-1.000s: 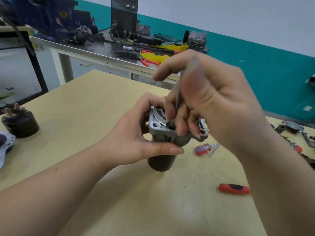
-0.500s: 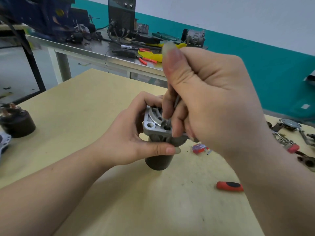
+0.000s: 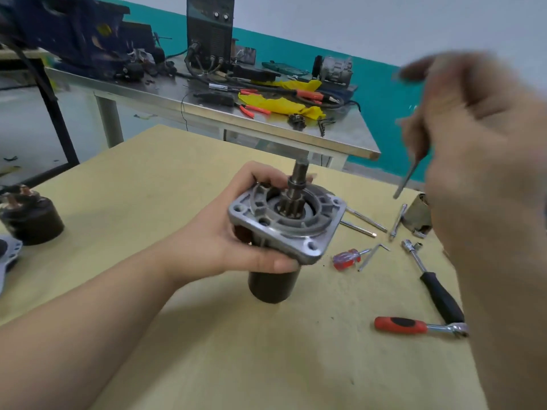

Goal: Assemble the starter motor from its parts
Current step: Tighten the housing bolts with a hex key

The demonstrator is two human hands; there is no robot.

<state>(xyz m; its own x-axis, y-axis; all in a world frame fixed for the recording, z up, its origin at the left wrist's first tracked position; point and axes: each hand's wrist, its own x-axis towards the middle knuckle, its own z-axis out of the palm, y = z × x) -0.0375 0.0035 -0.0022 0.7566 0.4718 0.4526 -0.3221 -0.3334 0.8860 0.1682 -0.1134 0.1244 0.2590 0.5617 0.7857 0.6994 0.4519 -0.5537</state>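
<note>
A person works at a pale wooden bench [image 3: 148, 179], seen from a camera worn on the head. The left hand [image 3: 236, 232] is at the centre of the view, its fingers and thumb curled round the starter motor [image 3: 281, 229], which stands upright on the bench. The motor's dark cylindrical body [image 3: 270, 287] is at the bottom. A square aluminium end housing [image 3: 310, 241] sits on top of it, and the toothed pinion shaft [image 3: 296, 187] rises through the middle of the housing.

At 2 o'clock from the motor, the right hand [image 3: 479, 149] is raised, blurred, and well apart from it. Its grip is pinching a thin metal rod-like tool [image 3: 408, 179], possibly a hex key, whose tip points down toward the bench.

At 3 o'clock from the motor lie two long through bolts [image 3: 364, 223], a small red-handled screwdriver [image 3: 346, 258], a bent key [image 3: 373, 255], a black-handled socket driver [image 3: 438, 291] and a red-handled ratchet [image 3: 414, 325]. At 9 o'clock, near the bench edge, stands a dark solenoid [image 3: 32, 217] beside a pale metal part [image 3: 6, 255].

As a judgement, the task looks partly done: body, housing and shaft are together. The long bolts appear not yet fitted, and the solenoid is apart from the motor, so fastening and mounting it seem to remain.
</note>
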